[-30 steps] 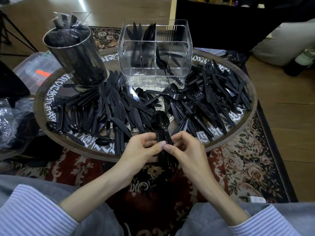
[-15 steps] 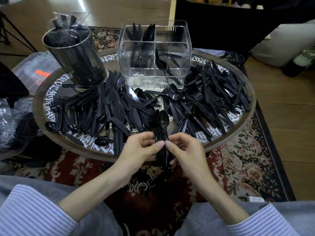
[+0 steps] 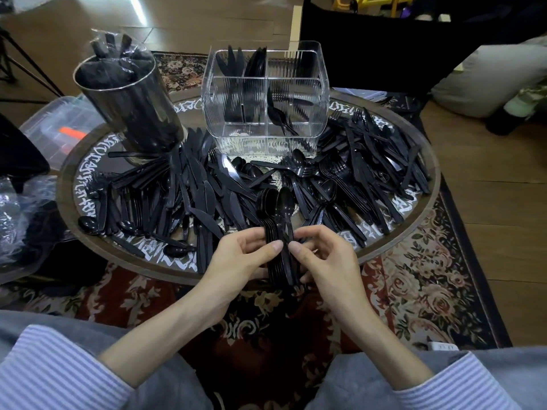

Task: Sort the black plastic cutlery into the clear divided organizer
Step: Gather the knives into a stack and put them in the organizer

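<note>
Where the near rim of the round tray (image 3: 97,250) meets the patterned rug (image 3: 420,291), a stack of black spoons (image 3: 278,229) is held upright between both hands, bowls pointing away. The stack's handles are gripped by the left hand (image 3: 236,261), thumb laid across the front. The same handles are pinched from the right side by the right hand (image 3: 328,261), thumb and curled fingers closed on them. Loose black cutlery (image 3: 192,190) is heaped across the tray. At the tray's far edge the clear divided organizer (image 3: 266,93) is seen standing; knives and spoons are seen upright in its far left compartment, and what appear to be forks in the far right one, though the ribbed wall obscures this. A dark metal canister (image 3: 130,105) is noted to the organizer's left.
</note>
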